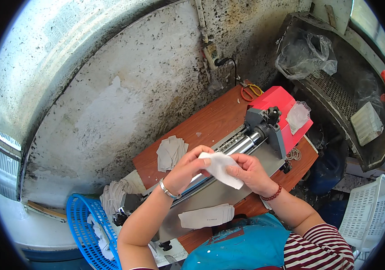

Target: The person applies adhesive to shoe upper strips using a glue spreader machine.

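Note:
My left hand (189, 168) pinches one end of a thin white piece of sheet material (221, 169), which may be cloth or paper. The other end is gripped by my right hand (252, 173), its thumb lying on top. Both hands hold it above a machine with a shiny metal roller (238, 147) and a red housing (279, 104). Just beyond my left hand, a loose pile of similar off-white pieces (172, 153) rests on the wooden tabletop (210, 114). A fanned stack of long white pieces (207, 217) lies on the machine's metal plate, close to my body.
At left stands a blue basket (76, 220) with white scraps, beside a bundle of pale cord (117, 198). Scissors (247, 94) lie at the table's back. A dark metal trough (336, 96) with plastic bags is at right, above a white crate (367, 215).

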`<state>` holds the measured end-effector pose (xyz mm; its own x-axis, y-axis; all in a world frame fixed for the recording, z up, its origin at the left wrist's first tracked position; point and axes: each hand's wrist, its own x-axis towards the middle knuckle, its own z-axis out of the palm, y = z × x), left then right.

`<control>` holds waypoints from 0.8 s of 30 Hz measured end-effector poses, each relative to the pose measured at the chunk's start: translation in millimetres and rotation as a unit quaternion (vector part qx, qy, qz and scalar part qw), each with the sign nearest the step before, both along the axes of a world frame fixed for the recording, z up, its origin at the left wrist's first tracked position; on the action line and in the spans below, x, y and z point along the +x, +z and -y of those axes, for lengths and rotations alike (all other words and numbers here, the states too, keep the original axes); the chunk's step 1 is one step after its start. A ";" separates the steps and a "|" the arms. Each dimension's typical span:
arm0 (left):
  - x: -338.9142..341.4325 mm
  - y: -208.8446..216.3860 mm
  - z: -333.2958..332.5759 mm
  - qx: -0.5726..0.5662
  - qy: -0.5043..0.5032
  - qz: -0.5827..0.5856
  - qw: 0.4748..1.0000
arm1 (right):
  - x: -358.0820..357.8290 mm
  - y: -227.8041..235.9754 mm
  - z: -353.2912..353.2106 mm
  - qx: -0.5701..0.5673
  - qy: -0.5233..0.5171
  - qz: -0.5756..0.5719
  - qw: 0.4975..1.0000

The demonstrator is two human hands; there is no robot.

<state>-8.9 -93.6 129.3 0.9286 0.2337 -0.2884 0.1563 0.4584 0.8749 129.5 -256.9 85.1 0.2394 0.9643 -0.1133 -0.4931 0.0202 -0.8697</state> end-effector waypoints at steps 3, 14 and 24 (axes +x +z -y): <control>-0.6 -1.5 -3.0 -0.033 0.023 -0.031 0.999 | -0.5 -2.4 5.0 -0.011 0.040 -0.028 0.999; 0.2 -16.9 -53.5 0.246 0.062 -0.133 0.958 | -1.7 -11.9 9.4 -0.081 0.027 0.044 0.995; -7.4 -96.3 -140.3 0.669 0.207 -0.245 0.671 | -16.5 -33.6 34.4 -0.087 -0.021 0.182 0.979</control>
